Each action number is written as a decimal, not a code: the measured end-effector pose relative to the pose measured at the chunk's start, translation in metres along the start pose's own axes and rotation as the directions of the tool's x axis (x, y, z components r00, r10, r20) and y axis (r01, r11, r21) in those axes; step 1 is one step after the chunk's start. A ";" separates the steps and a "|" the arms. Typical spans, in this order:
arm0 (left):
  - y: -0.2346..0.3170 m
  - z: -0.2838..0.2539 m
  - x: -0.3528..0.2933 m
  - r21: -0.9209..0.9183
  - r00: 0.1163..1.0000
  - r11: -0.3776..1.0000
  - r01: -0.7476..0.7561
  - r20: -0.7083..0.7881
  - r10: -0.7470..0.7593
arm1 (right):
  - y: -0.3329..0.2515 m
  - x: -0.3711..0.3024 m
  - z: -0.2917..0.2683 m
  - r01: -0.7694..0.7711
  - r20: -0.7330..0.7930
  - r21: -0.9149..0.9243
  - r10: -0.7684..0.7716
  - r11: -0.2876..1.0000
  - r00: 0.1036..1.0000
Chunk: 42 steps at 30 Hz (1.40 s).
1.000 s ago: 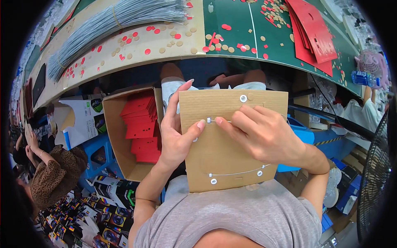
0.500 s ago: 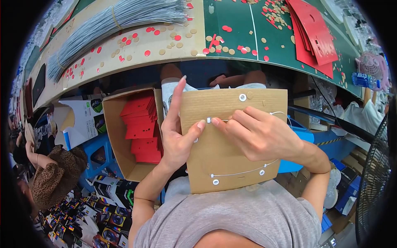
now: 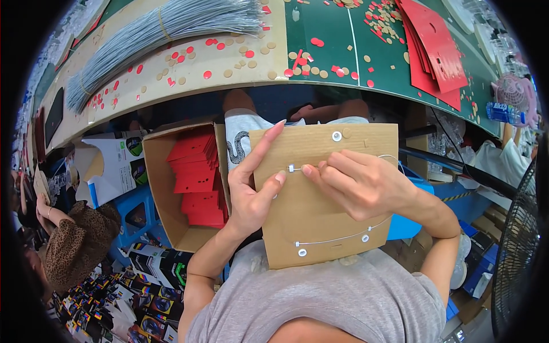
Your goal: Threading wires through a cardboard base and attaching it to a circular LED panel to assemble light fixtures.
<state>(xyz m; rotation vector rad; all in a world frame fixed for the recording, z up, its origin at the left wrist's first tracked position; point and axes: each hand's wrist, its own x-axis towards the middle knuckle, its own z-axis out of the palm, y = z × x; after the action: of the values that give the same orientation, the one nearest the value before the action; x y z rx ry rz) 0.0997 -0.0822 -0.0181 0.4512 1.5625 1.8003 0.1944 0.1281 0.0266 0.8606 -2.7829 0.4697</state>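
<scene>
Red cards (image 3: 197, 178) lay in carton (image 3: 164, 200), left. Left hand (image 3: 249, 201): thumb, forefinger spread over left edge of cardboard panel (image 3: 323, 214), centre; remaining fingers hidden, grip unclear. Right hand (image 3: 369, 186) pinched white cord (image 3: 298, 168) above panel.

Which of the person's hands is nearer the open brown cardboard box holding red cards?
Left. The left hand is right of the box, at the left edge of the brown cardboard sheet; the right hand is farther right, over the sheet.
</scene>
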 end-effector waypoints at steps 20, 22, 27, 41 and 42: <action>0.000 -0.004 0.001 -0.036 1.000 0.999 0.017 -0.014 -0.017 | 0.003 0.009 0.011 0.063 -0.065 -0.076 -0.068 0.995 0.996; -0.003 -0.004 0.003 -0.054 0.999 0.997 -0.051 -0.001 0.051 | 0.004 0.010 0.012 0.068 -0.065 -0.081 -0.073 0.994 0.995; -0.006 -0.004 0.003 -0.076 0.998 0.995 -0.066 -0.002 0.066 | 0.005 0.012 0.012 0.084 -0.071 -0.086 -0.090 0.993 0.993; -0.006 -0.007 0.003 -0.031 0.998 0.997 -0.067 -0.023 0.067 | 0.005 0.017 0.016 0.081 -0.096 -0.081 -0.089 0.993 0.991; -0.004 -0.006 0.004 -0.035 0.998 0.998 -0.057 -0.027 0.056 | 0.004 0.017 0.015 0.081 -0.098 -0.086 -0.090 0.993 0.991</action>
<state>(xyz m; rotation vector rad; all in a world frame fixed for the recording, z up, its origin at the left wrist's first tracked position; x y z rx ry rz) 0.0944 -0.0834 -0.0236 0.4613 1.5463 1.8808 0.1771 0.1175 0.0160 0.9072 -2.6411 0.3719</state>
